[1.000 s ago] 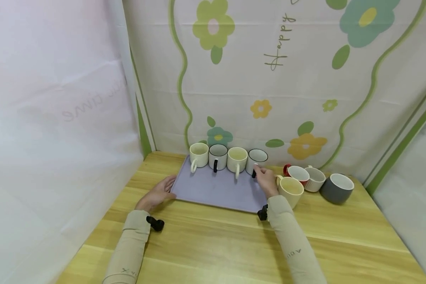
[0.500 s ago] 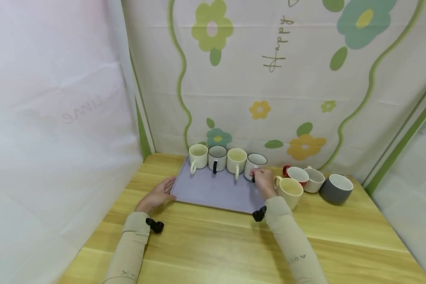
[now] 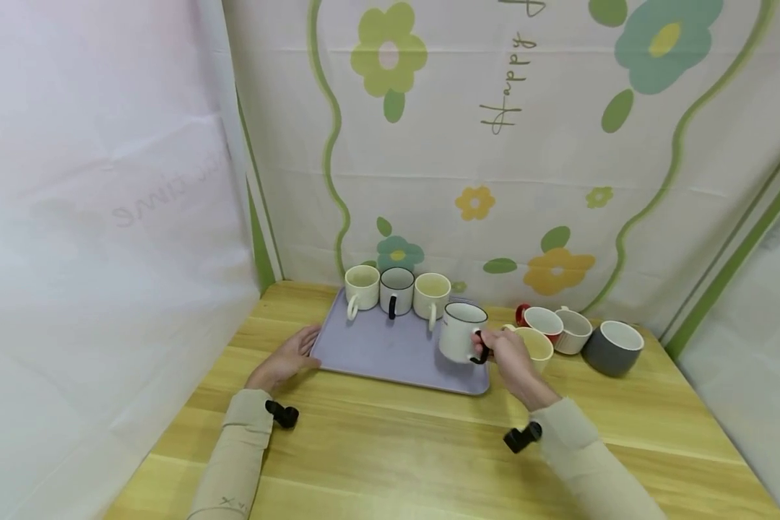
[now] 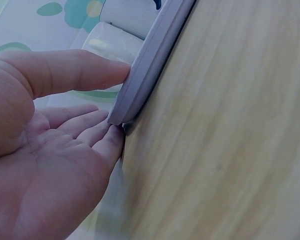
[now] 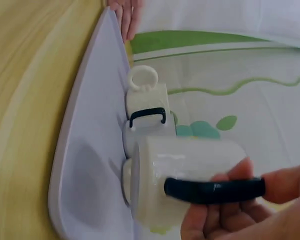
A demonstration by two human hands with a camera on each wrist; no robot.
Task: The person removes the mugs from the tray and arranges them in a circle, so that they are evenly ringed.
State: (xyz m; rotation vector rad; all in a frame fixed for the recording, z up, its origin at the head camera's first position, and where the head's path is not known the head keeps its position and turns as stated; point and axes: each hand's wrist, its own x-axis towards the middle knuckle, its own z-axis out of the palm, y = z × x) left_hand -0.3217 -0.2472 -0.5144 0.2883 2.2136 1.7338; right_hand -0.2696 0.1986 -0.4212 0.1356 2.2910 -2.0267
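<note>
Both arms are covered by long sleeves of light beige cloth, and the same colour is shown by the left sleeve (image 3: 234,451) and the right sleeve (image 3: 598,462). Each is finished by a wide, slightly creased cuff. The left forearm is marked with small dark lettering (image 3: 233,502), mostly too small to be read, and is crossed below by a curved line. A compact black camera is worn at the left wrist (image 3: 282,414), its end rounded; a similar, lumpy black camera is worn at the right (image 3: 523,437). The hands (image 3: 286,359) are bare.
</note>
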